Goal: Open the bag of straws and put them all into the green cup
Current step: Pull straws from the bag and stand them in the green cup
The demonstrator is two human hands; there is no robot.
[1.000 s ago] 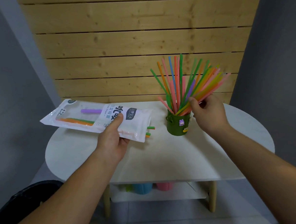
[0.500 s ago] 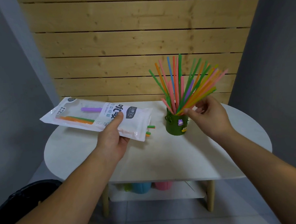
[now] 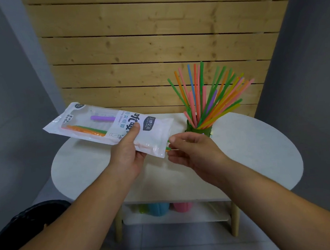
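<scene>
Head view: left hand [image 3: 126,156] grips bag [image 3: 109,126] printed "Drink Straw" — right hand [image 3: 193,152] fingers loosely curled at straw ends [image 3: 168,148].

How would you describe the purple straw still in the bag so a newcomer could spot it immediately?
Start at the white round table, then find the clear and white straw bag that the left hand holds above it. Through the bag's clear window, near its far end, lies the purple straw: it sits apart from the orange and green straws bundled below.
</scene>
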